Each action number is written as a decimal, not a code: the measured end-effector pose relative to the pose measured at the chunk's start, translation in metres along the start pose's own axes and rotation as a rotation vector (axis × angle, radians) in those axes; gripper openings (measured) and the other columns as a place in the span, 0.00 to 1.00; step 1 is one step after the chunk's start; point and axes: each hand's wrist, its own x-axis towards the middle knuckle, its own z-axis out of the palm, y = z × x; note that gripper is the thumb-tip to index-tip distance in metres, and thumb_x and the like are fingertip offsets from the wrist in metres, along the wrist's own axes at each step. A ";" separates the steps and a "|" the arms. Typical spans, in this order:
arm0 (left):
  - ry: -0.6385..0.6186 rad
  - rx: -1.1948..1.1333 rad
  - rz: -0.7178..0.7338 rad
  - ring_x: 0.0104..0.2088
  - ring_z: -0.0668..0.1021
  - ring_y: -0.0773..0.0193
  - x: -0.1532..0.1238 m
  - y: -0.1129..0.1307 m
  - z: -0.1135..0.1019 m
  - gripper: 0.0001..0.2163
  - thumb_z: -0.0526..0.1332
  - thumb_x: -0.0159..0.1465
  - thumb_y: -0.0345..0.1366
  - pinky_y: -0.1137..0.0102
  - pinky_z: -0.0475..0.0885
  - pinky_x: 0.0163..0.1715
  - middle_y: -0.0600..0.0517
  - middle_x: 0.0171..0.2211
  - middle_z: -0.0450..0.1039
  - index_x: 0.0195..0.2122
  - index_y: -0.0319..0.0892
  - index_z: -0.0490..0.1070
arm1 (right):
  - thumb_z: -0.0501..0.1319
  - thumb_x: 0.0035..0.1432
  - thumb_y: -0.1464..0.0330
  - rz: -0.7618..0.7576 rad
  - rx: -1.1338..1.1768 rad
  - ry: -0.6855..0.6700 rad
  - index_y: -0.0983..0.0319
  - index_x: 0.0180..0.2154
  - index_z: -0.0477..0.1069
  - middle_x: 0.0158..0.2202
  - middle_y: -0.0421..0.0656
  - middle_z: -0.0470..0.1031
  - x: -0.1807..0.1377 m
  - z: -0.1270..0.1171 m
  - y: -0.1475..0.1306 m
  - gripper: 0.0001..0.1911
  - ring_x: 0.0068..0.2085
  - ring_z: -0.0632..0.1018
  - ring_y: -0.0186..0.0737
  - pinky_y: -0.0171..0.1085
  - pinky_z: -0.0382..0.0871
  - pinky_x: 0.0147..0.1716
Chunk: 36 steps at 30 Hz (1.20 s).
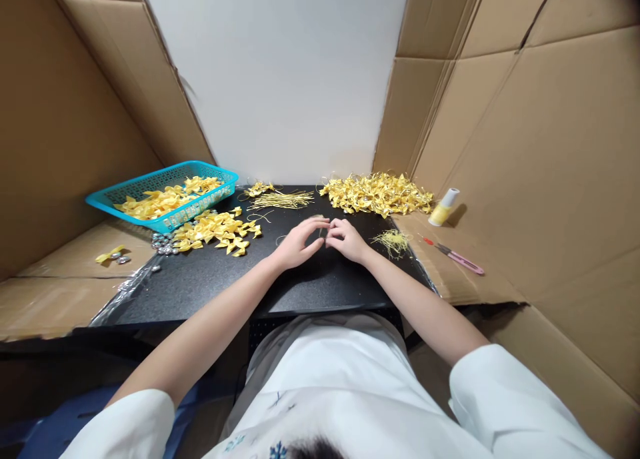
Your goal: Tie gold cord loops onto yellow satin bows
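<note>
My left hand (pixel 299 243) and my right hand (pixel 346 239) meet at the middle of the black table (pixel 310 282), fingertips pinched together over something too small to make out. A loose bundle of gold threads (pixel 281 199) lies just beyond them. A heap of yellow ribbon bows (pixel 218 230) sits to the left of my left hand. A larger heap of yellow bows (pixel 376 193) lies at the back right. A small tuft of gold thread scraps (pixel 393 241) rests beside my right wrist.
A turquoise plastic basket (pixel 127 191) with yellow bows stands at the back left. Small silver pieces (pixel 163 243) lie near it. A yellow glue bottle (pixel 444 207) and a red-and-pink cutter (pixel 455 254) lie on the cardboard at right. Cardboard walls (pixel 545 152) enclose both sides.
</note>
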 end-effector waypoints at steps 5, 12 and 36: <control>-0.061 -0.147 -0.148 0.35 0.77 0.64 0.000 0.003 0.009 0.17 0.55 0.64 0.38 0.69 0.70 0.39 0.47 0.41 0.76 0.53 0.39 0.63 | 0.59 0.55 0.69 -0.350 -0.504 0.090 0.61 0.23 0.71 0.34 0.43 0.68 -0.008 -0.003 0.002 0.09 0.40 0.64 0.42 0.43 0.55 0.45; -0.086 -0.136 -0.303 0.21 0.56 0.71 0.000 0.003 0.010 0.18 0.53 0.61 0.45 0.73 0.52 0.23 0.59 0.17 0.49 0.18 0.41 0.52 | 0.59 0.55 0.69 -0.470 -0.608 0.133 0.61 0.24 0.71 0.31 0.42 0.68 -0.010 -0.004 0.001 0.09 0.38 0.65 0.40 0.42 0.54 0.42; -0.014 -0.363 -0.351 0.19 0.54 0.72 0.001 0.002 0.014 0.19 0.53 0.61 0.50 0.74 0.51 0.20 0.60 0.16 0.48 0.20 0.42 0.54 | 0.58 0.61 0.67 -0.436 -0.509 0.107 0.60 0.30 0.76 0.33 0.42 0.72 -0.013 -0.015 -0.007 0.10 0.38 0.69 0.39 0.40 0.58 0.41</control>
